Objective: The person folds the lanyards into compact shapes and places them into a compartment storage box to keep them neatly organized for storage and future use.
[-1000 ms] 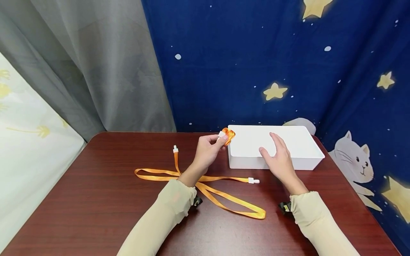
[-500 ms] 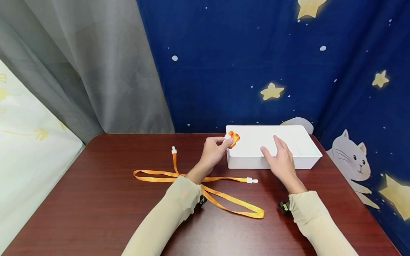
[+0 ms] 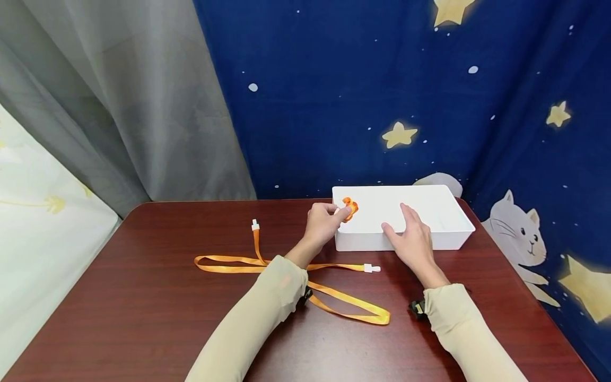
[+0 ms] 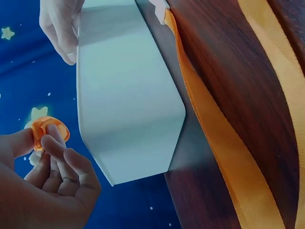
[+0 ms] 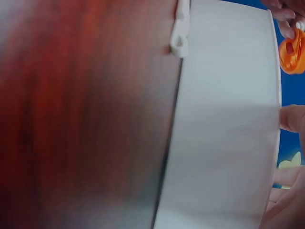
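My left hand (image 3: 322,225) pinches a rolled-up orange lanyard (image 3: 351,209) between thumb and fingers, over the left end of a white box (image 3: 367,242). In the left wrist view, the lanyard (image 4: 50,131) is coiled into a small ring, with part of its white clip (image 4: 35,157) below the fingers. My right hand (image 3: 412,241) is at the box's front rim, thumb and fingers spread apart. In the right wrist view, its thumb (image 5: 291,118) overlaps that rim. Two flat orange lanyards lie on the table, one looping left (image 3: 224,260), another toward the front right (image 3: 353,302).
The brown table (image 3: 143,313) bears the box at its back right. One white lanyard clip (image 3: 371,268) lies in front of the box, another (image 3: 255,225) farther left. Behind the table hang a grey curtain (image 3: 157,106) and a blue starry curtain (image 3: 334,95).
My left hand has carried the rolled lanyard right, from beside the box to over its left end. The right hand stays by the front rim, slightly lower. The head view has shifted slightly.
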`<state>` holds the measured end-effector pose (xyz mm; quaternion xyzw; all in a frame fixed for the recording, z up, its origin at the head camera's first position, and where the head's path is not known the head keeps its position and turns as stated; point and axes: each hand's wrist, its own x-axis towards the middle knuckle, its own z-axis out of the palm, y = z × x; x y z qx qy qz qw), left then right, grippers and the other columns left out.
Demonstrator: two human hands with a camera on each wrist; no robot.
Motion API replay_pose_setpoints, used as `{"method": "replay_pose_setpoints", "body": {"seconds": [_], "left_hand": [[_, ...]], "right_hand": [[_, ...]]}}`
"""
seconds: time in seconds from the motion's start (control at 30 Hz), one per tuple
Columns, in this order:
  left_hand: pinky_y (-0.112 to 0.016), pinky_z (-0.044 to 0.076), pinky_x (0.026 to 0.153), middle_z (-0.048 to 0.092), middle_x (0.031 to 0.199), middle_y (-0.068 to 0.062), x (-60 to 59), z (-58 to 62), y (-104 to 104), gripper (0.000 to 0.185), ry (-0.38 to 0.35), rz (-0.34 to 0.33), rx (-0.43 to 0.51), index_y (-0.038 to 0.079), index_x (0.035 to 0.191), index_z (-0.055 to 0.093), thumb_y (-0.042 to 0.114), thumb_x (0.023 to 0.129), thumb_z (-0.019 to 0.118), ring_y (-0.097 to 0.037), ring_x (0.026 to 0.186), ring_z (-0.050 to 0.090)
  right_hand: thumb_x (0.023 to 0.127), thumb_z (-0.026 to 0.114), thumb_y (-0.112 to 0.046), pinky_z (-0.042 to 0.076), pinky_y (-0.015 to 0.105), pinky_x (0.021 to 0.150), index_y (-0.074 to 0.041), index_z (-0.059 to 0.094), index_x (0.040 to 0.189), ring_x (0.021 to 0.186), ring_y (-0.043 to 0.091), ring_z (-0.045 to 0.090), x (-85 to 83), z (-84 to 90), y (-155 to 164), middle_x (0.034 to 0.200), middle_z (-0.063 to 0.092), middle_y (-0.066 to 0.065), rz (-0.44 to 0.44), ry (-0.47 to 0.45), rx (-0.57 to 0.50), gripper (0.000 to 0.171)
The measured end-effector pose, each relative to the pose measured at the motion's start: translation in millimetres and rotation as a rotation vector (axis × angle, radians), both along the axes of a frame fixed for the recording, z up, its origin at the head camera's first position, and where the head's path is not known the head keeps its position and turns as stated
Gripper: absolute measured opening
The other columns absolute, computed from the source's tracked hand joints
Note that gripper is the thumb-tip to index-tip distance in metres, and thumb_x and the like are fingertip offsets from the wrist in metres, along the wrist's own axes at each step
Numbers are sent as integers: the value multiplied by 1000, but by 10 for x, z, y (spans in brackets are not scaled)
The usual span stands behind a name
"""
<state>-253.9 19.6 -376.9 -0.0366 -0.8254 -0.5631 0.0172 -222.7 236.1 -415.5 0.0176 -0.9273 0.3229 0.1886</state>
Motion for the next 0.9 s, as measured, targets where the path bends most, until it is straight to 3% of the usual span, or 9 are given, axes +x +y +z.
{"method": "replay_pose_setpoints", "body": {"seconds": [0.17,0.27,0.37,0.57,0.73,0.9], "left_hand": [[-24,22,43,37,51,4,-19,-55,31,35,62,0,-128,6,67,68,32,91,71,-11,47,32],[-24,21,42,33,49,6,-25,-75,53,43,100,-17,-215,10,58,56,34,91,70,-11,45,32],[-25,23,43,34,49,5,-34,-82,75,43,119,-28,-292,15,56,53,35,91,69,-12,45,35],[-28,33,45,47,53,3,-62,-91,126,36,127,-28,-430,14,64,63,38,91,70,-15,49,45],[-28,38,46,57,58,3,-62,-103,164,27,164,-30,-588,13,74,71,35,91,71,-15,51,50],[-27,36,46,54,55,4,-70,-109,197,25,193,-35,-676,13,75,73,35,88,74,-14,50,48]], "right_hand": [[94,64,-26,25,63,109,1,46,145,141,44,33,6,-28,-19,147,42,31,23,36,10,60],[94,65,-25,26,63,108,1,50,143,140,45,34,11,-32,-24,145,44,31,24,55,11,57],[94,65,-25,27,62,108,1,48,144,140,44,35,10,-33,-27,145,44,30,29,50,12,59],[94,66,-27,25,61,110,2,42,147,141,42,34,4,-32,-19,148,42,28,23,12,-6,65],[93,66,-27,27,62,108,2,44,145,139,43,36,12,-34,-13,146,44,28,18,37,3,64],[92,66,-27,28,63,107,2,46,144,138,43,37,14,-39,-6,145,47,27,20,61,7,63]]}}
